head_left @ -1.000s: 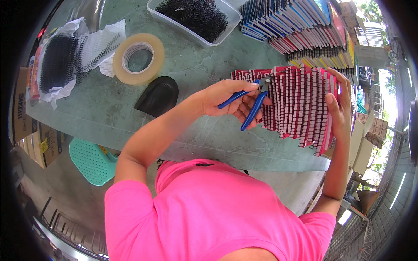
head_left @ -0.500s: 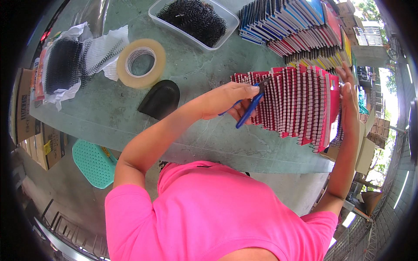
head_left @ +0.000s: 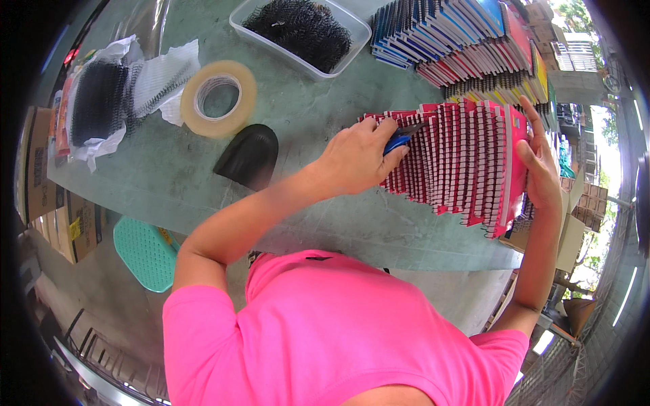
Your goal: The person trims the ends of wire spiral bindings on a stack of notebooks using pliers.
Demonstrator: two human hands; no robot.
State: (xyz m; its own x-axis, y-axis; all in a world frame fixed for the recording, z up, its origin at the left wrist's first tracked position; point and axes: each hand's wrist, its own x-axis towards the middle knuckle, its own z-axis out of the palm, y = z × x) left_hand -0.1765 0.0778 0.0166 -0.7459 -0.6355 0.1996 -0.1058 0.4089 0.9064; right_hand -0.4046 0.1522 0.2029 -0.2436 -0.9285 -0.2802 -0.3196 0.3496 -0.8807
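Observation:
A row of red spiral notebooks [head_left: 464, 162] stands on the table with the bound edges facing up, fanned toward the left. My left hand [head_left: 362, 155] is closed around a pair of blue-handled cutting pliers [head_left: 398, 140]. Their dark jaws point right, over the coils at the row's far left part; most of the handles are hidden in the palm. At the row's right end, my right hand [head_left: 542, 172] lies against the outermost cover, fingers stretched out and thumb apart.
Behind the row are stacked blue, red and yellow spiral notebooks [head_left: 447, 40]. A clear plastic tub [head_left: 345, 64] holds loose black coils. Left of my arm lie a tape roll [head_left: 193, 108], a black rounded object [head_left: 250, 157] and wrapped black coils [head_left: 98, 101]. A turquoise stool [head_left: 143, 254] stands below.
My left hand has turned over, palm down, and shifted slightly, with the pliers now mostly covered. My right hand has rotated and come onto the end cover.

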